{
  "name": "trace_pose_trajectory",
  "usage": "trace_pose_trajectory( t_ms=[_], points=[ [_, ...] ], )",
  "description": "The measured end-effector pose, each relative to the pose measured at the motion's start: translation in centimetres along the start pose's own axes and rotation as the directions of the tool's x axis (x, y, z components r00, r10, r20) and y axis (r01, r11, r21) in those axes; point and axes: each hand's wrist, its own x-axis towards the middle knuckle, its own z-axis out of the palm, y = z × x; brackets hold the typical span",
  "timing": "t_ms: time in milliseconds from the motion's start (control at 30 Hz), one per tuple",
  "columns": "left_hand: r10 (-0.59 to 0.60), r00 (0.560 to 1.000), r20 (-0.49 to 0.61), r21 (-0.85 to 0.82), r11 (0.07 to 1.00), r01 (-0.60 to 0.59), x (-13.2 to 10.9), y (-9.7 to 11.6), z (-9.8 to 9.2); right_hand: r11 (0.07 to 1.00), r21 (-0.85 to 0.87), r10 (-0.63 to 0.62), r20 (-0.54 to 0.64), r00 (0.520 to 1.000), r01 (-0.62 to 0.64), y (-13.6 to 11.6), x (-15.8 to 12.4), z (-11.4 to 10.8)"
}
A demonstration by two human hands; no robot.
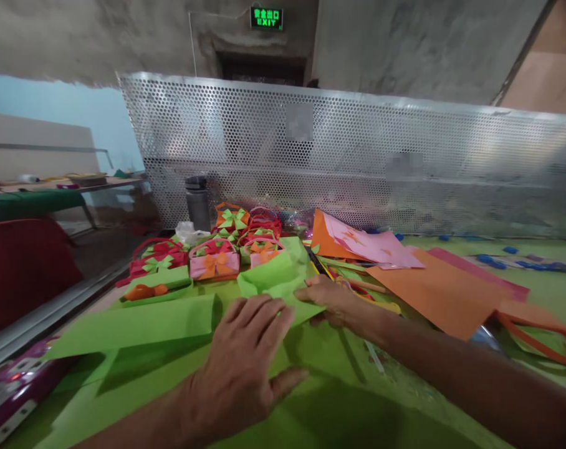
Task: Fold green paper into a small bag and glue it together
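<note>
I have the left hand [245,355] spread open, palm down, pressing the green paper [273,277] flat on the near middle of the table [545,280]. The right hand [332,302] sits just right of it with its fingertips on the raised flap's edge. I cannot tell whether it pinches the flap or only presses it.

I judge that a fold is being set. The next move calls for steady pressure from the flat hand while the flap's edge is lined up and creased.

Finished paper baskets [215,262] stand just beyond, an orange sheet [439,290] lies to the right, and a perforated metal screen [358,162] closes the far side.
</note>
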Motion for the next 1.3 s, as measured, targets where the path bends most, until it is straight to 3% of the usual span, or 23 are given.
trace_pose_trajectory(
  t_ms=[100, 200, 300, 433, 567, 667, 733, 767, 900, 967, 1067, 1200, 1300],
  points=[
    [-0.069, 0.994, 0.089, -0.024, 0.997, 0.071, 0.2, -0.4, 0.8, 0.998, 0.022, 0.049, 0.111, 0.993, -0.051, 0.8, -1.2, 1.1],
    [-0.127, 0.948, 0.291, -0.059, 0.987, 0.151, 0.8, -1.4, 0.7, 0.999, 0.02, 0.024, 0.125, 0.992, -0.027, 1.7, -2.1, 0.8],
    [-0.146, 0.87, 0.471, -0.071, 0.977, 0.203, 1.4, -2.4, 0.0, 0.996, -0.027, -0.087, 0.032, 0.996, 0.088, 2.8, -2.6, -0.5],
    [-0.079, 0.785, 0.615, -0.078, 0.984, 0.16, 2.2, -3.4, -1.0, 0.948, -0.103, -0.308, -0.053, 0.95, 0.301, 3.4, -4.1, -1.8],
    [-0.028, 0.742, 0.67, -0.136, 0.978, 0.16, 2.6, -4.0, -1.2, 0.842, -0.251, -0.477, 0.068, 0.877, 0.477, 2.6, -5.9, -1.1],
    [-0.027, 0.721, 0.692, -0.133, 0.977, 0.165, 2.5, -4.0, -0.9, 0.828, -0.386, -0.408, 0.086, 0.909, 0.408, 2.1, -6.2, 0.1],
    [-0.059, 0.736, 0.675, -0.097, 0.981, 0.168, 2.4, -3.9, -0.6, 0.869, -0.372, -0.329, 0.057, 0.943, 0.326, 2.1, -5.9, 0.8],
    [-0.076, 0.766, 0.638, -0.076, 0.984, 0.161, 2.3, -3.8, -0.5, 0.896, -0.339, -0.286, 0.049, 0.957, 0.286, 2.2, -5.8, 1.0],
    [-0.073, 0.942, 0.327, 0.035, 0.997, 0.065, 2.1, -2.9, -0.9, 0.957, -0.217, -0.178, 0.095, 0.98, 0.194, 2.9, -5.2, 1.3],
    [-0.057, 0.978, 0.199, 0.103, 0.994, 0.037, 1.8, -1.8, -1.4, 0.956, -0.218, -0.177, 0.108, 0.978, 0.197, 3.2, -5.0, 1.2],
    [-0.026, 0.967, 0.254, 0.094, 0.996, 0.002, 0.7, 0.5, -1.4, 0.946, -0.258, -0.178, 0.097, 0.979, 0.197, 3.4, -4.8, 1.1],
    [-0.031, 0.882, 0.47, 0.182, 0.981, -0.062, -1.3, 3.0, -0.1, 0.931, -0.311, -0.165, 0.108, 0.98, 0.191, 3.1, -4.8, 1.1],
    [-0.111, 0.826, 0.552, 0.241, 0.97, -0.03, -2.4, 3.9, 0.6, 0.925, -0.347, -0.119, 0.113, 0.986, 0.151, 2.8, -5.0, 1.2]
  ],
)
